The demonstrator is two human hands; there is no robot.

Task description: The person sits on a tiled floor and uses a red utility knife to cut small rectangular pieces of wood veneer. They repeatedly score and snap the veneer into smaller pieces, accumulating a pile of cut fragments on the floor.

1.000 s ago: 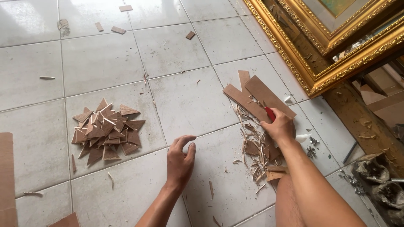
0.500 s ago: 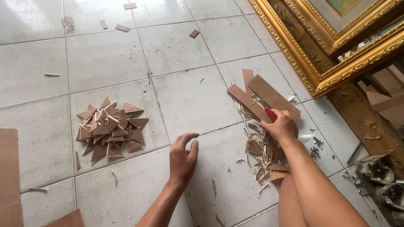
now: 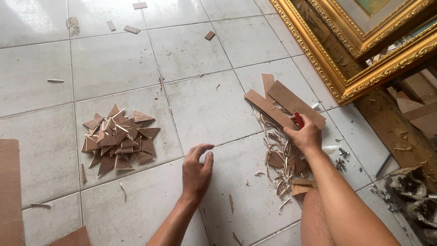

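Note:
My right hand (image 3: 304,135) grips a red-handled tool (image 3: 298,120) and rests against a stack of long brown board strips (image 3: 282,105) lying on the white tiled floor (image 3: 205,105). Below that hand lies a heap of shavings and small brown offcuts (image 3: 282,159). My left hand (image 3: 196,172) hovers low over the floor, fingers apart and empty, between the strips and a pile of several brown triangular pieces (image 3: 118,139) to its left.
Ornate gold picture frames (image 3: 364,50) lean at the upper right. A large brown board (image 3: 10,191) lies at the left edge. Scattered chips (image 3: 132,29) dot the far tiles. Debris and rubble (image 3: 409,191) sit at the lower right.
My left hand has lifted slightly and its fingers have curled and spread. My right hand stays at the strips with the red tool.

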